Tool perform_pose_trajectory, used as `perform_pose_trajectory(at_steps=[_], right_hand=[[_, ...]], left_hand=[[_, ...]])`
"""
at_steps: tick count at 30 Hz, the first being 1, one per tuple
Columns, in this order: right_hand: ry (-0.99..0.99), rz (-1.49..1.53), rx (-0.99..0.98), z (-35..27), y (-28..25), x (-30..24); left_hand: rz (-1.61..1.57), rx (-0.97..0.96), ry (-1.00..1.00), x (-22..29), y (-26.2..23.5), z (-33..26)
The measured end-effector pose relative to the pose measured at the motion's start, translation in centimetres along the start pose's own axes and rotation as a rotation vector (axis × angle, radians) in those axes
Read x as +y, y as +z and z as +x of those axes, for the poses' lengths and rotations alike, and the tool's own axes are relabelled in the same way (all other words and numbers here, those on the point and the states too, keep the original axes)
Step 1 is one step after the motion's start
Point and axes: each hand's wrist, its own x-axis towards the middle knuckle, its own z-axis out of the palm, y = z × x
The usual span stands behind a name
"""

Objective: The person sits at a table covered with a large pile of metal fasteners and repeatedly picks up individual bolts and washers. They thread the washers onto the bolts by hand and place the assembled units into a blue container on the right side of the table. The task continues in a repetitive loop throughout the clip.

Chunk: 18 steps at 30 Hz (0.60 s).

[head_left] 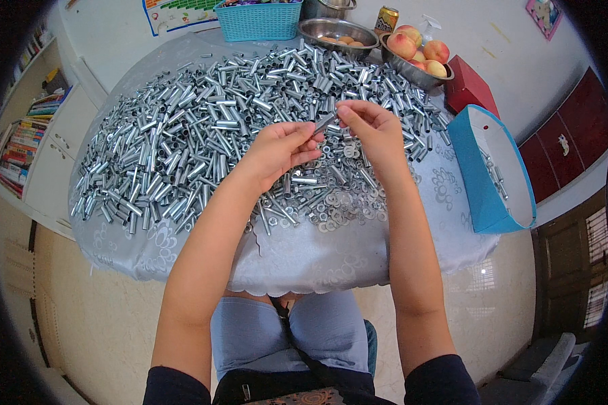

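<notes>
Left hand and right hand, raised just above the middle of the tabletop, meet at one short metal tube. The left hand's fingers are curled, thumb and fingertips pinching the tube's lower end; the right hand's thumb and forefinger are closed at its upper end. The tube is tilted, its upper end toward the right hand. Whether the right hand also holds a smaller part cannot be told.

Beneath and in front of the hands lies a loose scatter of flat metal washers, spread on the pale patterned cloth near the table's front edge. Beyond and to the left of the hands, a large heap of similar silver tubes covers most of the tabletop.

At the right edge stands an open blue box with a white interior, a few small metal parts inside. Along the far side: a turquoise basket, a steel bowl of eggs, a drink can, and a steel bowl of peaches, with a red box just beside it. At the far left, a shelf of books.
</notes>
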Motion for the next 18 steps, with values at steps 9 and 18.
perform_pose_trajectory(at_steps=[9,18], right_hand=[[-0.06,-0.074,-0.075,0.4,-0.3,1.0],[-0.284,-0.45,-0.061,0.1,0.5,2.5]], left_hand=[[0.064,0.065,0.047,0.0,0.3,-0.1],[-0.049,0.192,0.155,0.0,-0.4,0.4]])
